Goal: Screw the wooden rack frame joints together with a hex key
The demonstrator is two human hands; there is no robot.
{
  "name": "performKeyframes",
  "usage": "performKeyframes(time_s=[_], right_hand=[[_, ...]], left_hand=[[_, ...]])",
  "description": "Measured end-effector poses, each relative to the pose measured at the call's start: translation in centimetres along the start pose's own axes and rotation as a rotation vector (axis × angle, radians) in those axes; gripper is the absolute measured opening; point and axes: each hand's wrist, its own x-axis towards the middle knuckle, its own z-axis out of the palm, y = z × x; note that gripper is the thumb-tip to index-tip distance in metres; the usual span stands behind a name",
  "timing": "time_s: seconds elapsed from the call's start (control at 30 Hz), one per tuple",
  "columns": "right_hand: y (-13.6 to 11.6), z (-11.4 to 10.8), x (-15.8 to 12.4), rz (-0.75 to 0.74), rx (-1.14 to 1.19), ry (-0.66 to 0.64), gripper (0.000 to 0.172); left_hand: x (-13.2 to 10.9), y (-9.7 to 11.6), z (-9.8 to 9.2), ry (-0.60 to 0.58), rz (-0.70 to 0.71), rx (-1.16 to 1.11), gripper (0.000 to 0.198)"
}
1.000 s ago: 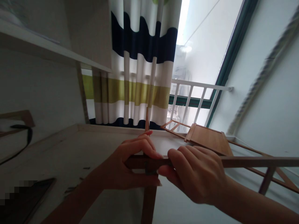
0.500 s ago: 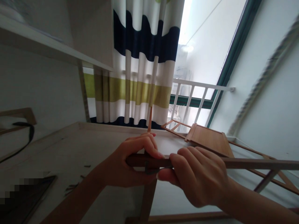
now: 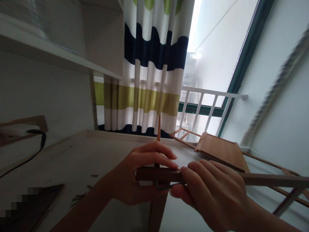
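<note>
The single view looked out from the person's head, above and behind the fingers (image 3: pixel 154 158), facing forward and down over the backs of the left hand (image 3: pixel 131 177) and right hand (image 3: pixel 214 190). Both hands were near the lens, low in view, and it met the wooden bar (image 3: pixel 149 174) at the fingers side-on. Beyond and above the fingers, the line of sight ran to the curtain (image 3: pixel 149 100) and the window (image 3: pixel 214 58), much farther off. The wide sweep also took in the shelf (image 3: pixel 103 38) up to the fingers' left and the wooden panel (image 3: pixel 220 148) past them to the right.
</note>
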Motion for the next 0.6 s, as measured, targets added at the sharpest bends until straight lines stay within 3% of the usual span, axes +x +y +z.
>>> performKeyframes(time_s=[0.1, 0.27, 0.5, 0.6], right_hand=[[0.1, 0.0, 0.1, -0.024, -0.02, 0.02, 0.024], [0.1, -0.1, -0.1, -0.026, -0.004, 0.017, 0.022], [-0.3, -1.0, -0.6, -0.108, -0.175, 0.135, 0.024], [-0.7, -1.5, -0.9, -0.156, -0.217, 0.093, 0.016]], left_hand=[[-0.1, -0.6, 0.0, 0.001, 0.039, 0.056, 0.035], [-0.3, -1.7, 0.6, 0.018, 0.083, -0.067, 0.036], [-0.6, -1.4, 0.8, 0.033, 0.059, -0.093, 0.027], [-0.7, -1.4, 0.9, 0.04, 0.06, -0.107, 0.026]])
